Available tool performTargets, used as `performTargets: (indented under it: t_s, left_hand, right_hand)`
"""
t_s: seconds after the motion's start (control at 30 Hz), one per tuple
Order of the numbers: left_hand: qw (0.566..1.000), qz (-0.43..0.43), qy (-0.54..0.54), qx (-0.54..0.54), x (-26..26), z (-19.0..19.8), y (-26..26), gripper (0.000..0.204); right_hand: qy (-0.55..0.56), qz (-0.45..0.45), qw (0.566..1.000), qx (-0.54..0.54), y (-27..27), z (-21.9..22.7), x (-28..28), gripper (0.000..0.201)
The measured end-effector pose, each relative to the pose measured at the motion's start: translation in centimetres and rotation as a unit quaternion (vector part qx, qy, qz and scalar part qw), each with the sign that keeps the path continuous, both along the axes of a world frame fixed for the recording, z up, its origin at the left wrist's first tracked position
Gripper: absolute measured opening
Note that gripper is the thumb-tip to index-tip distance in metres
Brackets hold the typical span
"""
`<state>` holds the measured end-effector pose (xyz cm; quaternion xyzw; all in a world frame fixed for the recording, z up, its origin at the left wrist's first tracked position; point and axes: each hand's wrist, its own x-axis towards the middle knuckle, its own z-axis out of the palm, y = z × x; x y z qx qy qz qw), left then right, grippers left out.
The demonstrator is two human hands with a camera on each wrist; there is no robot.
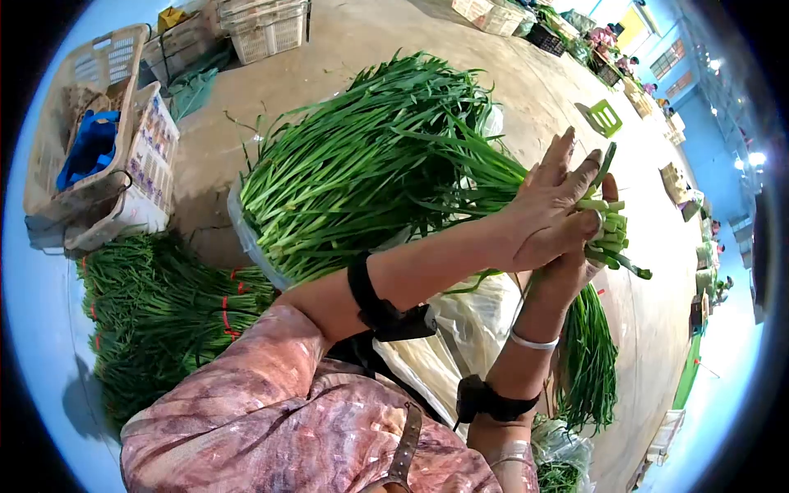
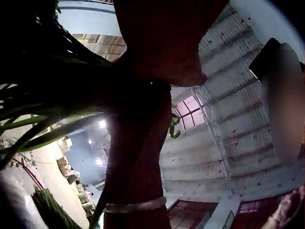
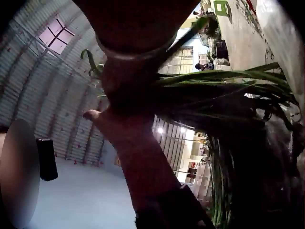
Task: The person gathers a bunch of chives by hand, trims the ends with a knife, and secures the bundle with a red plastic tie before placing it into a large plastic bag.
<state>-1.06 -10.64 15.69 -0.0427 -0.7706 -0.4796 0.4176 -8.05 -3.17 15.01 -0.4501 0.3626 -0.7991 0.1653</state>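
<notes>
A bunch of long-leaved greens [image 1: 610,230], looking like garlic chives, is held up with its pale stem ends pointing right and its leaves trailing left. My right hand [image 1: 567,271], with a white bracelet at the wrist, grips the bunch from below. Across the top lies my left hand [image 1: 555,201], fingers mostly straight and palm against the stems. One thick stalk [image 1: 606,164] sticks up past the fingers. Both wrist views are dark, with the hands close together around the greens [image 3: 205,102]. Beneath the bunch's leaves is a large loose heap of greens [image 1: 362,172] on clear plastic.
Bundles tied with red bands [image 1: 181,312] lie at left. More greens [image 1: 588,361] show beside my right wrist. Plastic crates [image 1: 123,164] stand at the upper left, one holding something blue. A green stool [image 1: 606,117] stands farther off on the concrete floor [image 1: 345,33].
</notes>
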Motion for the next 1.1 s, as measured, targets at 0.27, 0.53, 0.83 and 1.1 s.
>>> performTargets:
  t_s: [0.27, 0.53, 0.83, 1.1]
  left_hand:
    - [0.99, 0.063, 0.109, -0.056, -1.4, -2.1, -1.0, 0.092]
    - [0.997, -0.042, 0.055, 0.036, -0.2, -0.6, -0.9, 0.07]
    - [0.94, 0.206, -0.086, -0.257, 4.2, -5.2, -4.5, 0.105]
    - [0.742, 0.296, -0.473, -0.373, 7.2, -14.1, -9.0, 0.102]
  right_hand:
    - [0.046, -0.124, 0.991, 0.037, -1.0, -0.1, 0.0, 0.063]
    - [0.009, -0.072, 0.995, 0.066, -0.4, -0.5, 0.1, 0.075]
    - [-0.099, -0.149, 0.984, -0.008, 2.3, 0.9, -4.2, 0.059]
    - [0.031, -0.252, 0.967, -0.003, 19.3, 8.8, -10.9, 0.048]
